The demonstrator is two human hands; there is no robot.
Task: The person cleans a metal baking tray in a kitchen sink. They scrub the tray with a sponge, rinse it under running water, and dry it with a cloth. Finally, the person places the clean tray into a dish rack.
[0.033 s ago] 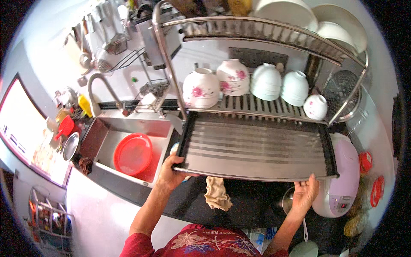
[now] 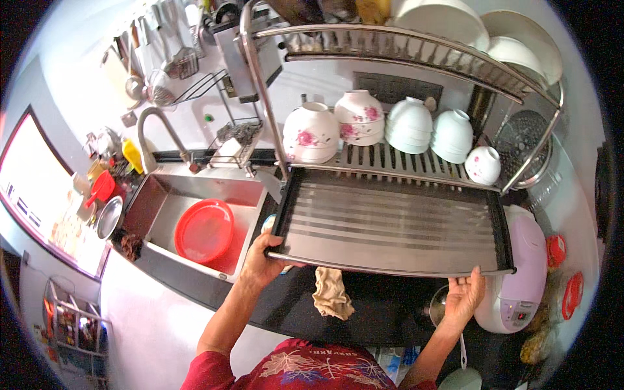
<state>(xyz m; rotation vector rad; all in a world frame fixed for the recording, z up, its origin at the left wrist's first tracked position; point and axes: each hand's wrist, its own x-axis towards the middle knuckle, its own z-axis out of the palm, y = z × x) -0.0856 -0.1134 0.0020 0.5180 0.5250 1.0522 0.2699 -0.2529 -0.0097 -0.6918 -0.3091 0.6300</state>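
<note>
A wide metal drip tray (image 2: 390,224) with dark side rims juts out from under the lower shelf of a steel dish rack (image 2: 259,78). My left hand (image 2: 261,261) grips its near left corner, thumb on top and fingers hidden beneath. Along the right part of the front edge, my right hand (image 2: 465,296) holds the tray with the thumb up at the rim and fingers underneath. Above the tray, upturned flowered bowls (image 2: 311,133), pale bowls (image 2: 408,127) and a small cup (image 2: 482,166) stand on the lower shelf. A crumpled beige cloth (image 2: 333,296) lies on the counter below the tray.
Left of the rack is a steel sink (image 2: 162,195) with a red basin (image 2: 204,231) and a curved faucet (image 2: 153,133). A lilac rice cooker (image 2: 525,260) stands close by the tray's right end. Large plates (image 2: 442,23) rest on the upper shelf.
The whole view has shifted slightly. Both hands keep the same hold on the drip tray, which shows no clear movement against the rack.
</note>
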